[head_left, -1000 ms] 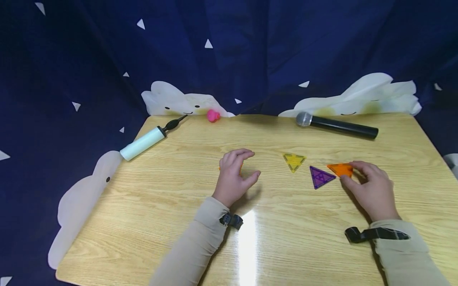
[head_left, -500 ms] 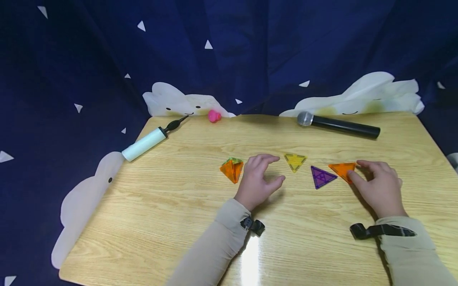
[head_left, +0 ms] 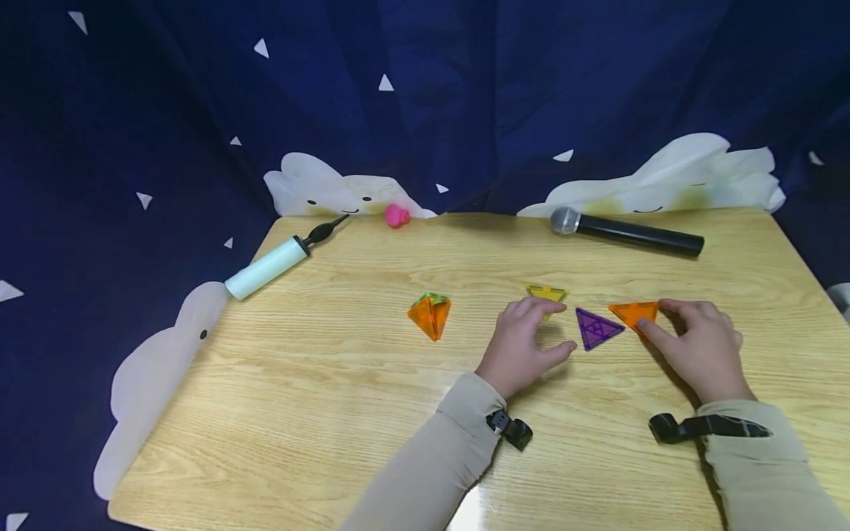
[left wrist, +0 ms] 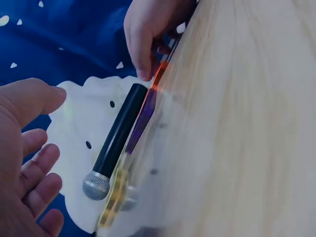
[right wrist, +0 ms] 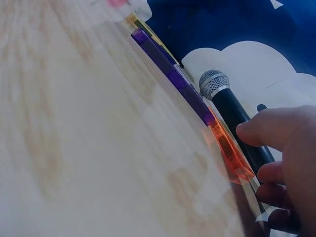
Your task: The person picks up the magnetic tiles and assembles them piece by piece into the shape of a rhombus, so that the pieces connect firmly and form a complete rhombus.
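Observation:
My left hand [head_left: 524,346] is held over the table with thumb and fingers spread, partly covering the yellow triangle tile [head_left: 546,292]. Nothing shows between its fingers. Just beyond its thumb lies a purple triangle tile [head_left: 596,330]. My right hand [head_left: 700,346] is at the right end of an orange triangle tile [head_left: 631,313], thumb overlapping the tile in the head view. In the right wrist view its loosely bent fingers are beside the orange tile [right wrist: 229,150], which lies flat; contact is hard to tell. Farther left stands an orange and green pyramid of tiles [head_left: 432,317].
A black microphone [head_left: 637,234] lies at the back right of the wooden table [head_left: 279,413]. At the back left are a pale blue hand pump [head_left: 267,268] and a small pink object [head_left: 396,215]. Cloud-shaped white pieces edge the table before a dark blue curtain.
My left hand has moved right, away from the pyramid and over to the yellow tile, uncovering the pyramid. My right hand has stayed by the orange tile with only a slight shift.

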Tool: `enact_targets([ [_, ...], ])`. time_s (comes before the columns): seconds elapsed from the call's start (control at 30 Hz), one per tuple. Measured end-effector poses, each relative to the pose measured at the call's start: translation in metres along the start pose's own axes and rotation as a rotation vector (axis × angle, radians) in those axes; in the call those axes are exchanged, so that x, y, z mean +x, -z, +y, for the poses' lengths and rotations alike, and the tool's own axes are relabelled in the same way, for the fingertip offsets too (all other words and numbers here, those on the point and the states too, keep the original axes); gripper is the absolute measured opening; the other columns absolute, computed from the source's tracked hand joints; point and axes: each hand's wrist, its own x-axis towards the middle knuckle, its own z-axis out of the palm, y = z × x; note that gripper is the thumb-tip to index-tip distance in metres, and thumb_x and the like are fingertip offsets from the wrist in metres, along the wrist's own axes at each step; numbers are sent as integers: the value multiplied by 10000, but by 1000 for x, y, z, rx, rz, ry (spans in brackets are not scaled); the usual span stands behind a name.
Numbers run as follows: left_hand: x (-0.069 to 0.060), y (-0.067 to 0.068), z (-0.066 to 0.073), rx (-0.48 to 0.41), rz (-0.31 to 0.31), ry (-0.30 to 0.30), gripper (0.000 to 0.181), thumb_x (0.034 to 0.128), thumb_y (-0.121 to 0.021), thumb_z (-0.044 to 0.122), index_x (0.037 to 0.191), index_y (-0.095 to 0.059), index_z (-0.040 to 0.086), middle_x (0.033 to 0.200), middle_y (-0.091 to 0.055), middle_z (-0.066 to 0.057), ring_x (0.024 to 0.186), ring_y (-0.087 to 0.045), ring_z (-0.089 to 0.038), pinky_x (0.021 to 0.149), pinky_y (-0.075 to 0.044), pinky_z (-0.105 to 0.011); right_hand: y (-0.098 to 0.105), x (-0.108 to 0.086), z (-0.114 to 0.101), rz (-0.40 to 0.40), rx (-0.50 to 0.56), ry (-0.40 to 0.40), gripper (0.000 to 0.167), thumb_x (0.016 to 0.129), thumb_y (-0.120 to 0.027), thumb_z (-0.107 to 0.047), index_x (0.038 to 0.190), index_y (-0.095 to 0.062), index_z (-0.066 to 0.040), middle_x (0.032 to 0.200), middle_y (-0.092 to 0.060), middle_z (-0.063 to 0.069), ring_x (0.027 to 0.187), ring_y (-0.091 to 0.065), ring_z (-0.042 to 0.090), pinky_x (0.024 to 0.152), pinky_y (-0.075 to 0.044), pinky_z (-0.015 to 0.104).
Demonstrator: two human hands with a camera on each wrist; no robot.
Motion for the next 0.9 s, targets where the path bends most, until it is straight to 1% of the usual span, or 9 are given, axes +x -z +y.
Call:
enact_targets([
  [0.07,1,-4,3,-12,-27,8,524,887,-769,358,1351,-595,187,1342,-580,47,1254,-506,-129,1097,-340,-262,1,0,0,-5,-8,2,653,960,-630,-443,1335,-541,84,1246,-476,337,1140,-373,561,885,-208,676],
  [0.17,4,-11,8,-5,-57,24,522,895,-759,370,1353,-592,186,1352,-580,45,1269,-511,-121,1094,-342,-236,1,1,2,-11,-18,2,674,960,-623,-461,1341,-532,87,1243,-468,344,1131,-368,565,876,-210,674],
  [0.3,8,-22,15,36,-102,51,544,895,-751,404,1369,-581,198,1377,-565,61,1287,-505,-91,1093,-334,-207,1,1,3,-23,-22,-3,689,961,-620,-473,1351,-523,86,1250,-459,349,1138,-359,572,879,-205,675],
  [0.47,11,-32,20,102,-147,88,596,881,-756,447,1401,-565,226,1386,-547,82,1268,-505,-69,1070,-347,-189,0,1,1,-31,-22,-17,672,960,-631,-457,1351,-530,80,1259,-456,341,1155,-351,569,893,-198,674],
  [0.67,14,-37,22,116,-154,145,599,876,-760,448,1405,-576,235,1373,-560,79,1261,-513,-93,1064,-362,-205,0,2,-2,-34,-16,-40,667,965,-629,-452,1356,-532,79,1244,-458,328,1164,-347,565,905,-189,670],
  [0.77,16,-40,23,138,-153,154,594,879,-749,464,1402,-582,237,1360,-569,79,1251,-516,-98,1068,-359,-216,0,2,-3,-34,-15,-48,670,968,-622,-460,1358,-532,78,1244,-459,327,1172,-341,571,906,-189,673],
  [0.9,20,-45,24,164,-141,172,575,871,-750,475,1374,-606,237,1313,-584,86,1193,-524,-86,1050,-362,-223,0,3,-1,-39,-12,-47,700,959,-621,-488,1364,-528,76,1276,-456,338,1196,-320,591,900,-193,679],
])
